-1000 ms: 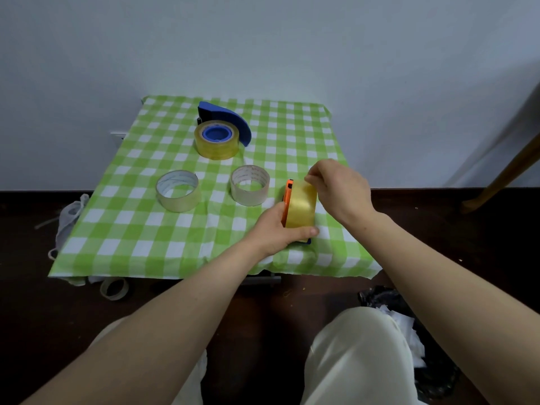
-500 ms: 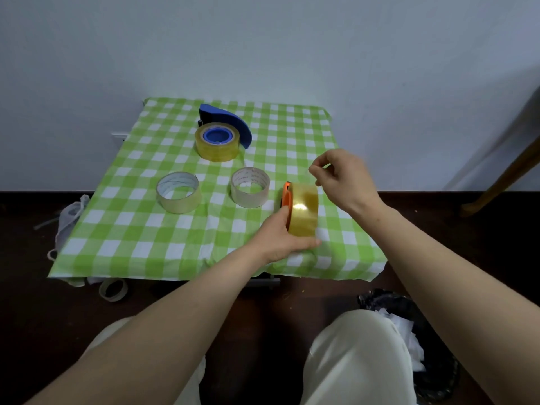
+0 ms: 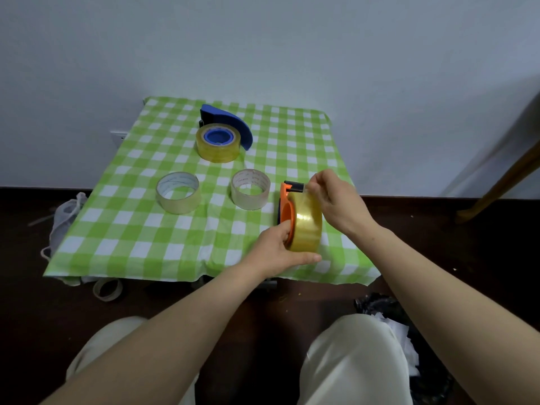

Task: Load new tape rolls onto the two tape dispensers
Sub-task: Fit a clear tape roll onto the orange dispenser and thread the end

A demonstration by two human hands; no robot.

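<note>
The left grip [image 3: 277, 249] is curled round the yellow tape roll [image 3: 306, 226], thumb lying under it and fingers on the side of the orange dispenser [image 3: 284, 204] that carries it, at the near right edge of the table [image 3: 140, 229]. The right grip [image 3: 336, 200] sits just above the roll, fingertips pinched at the dispenser's black front end; whether tape lies between them I cannot tell. Farther back stands the blue dispenser [image 3: 230, 121], already bearing its roll [image 3: 217, 149].
</note>
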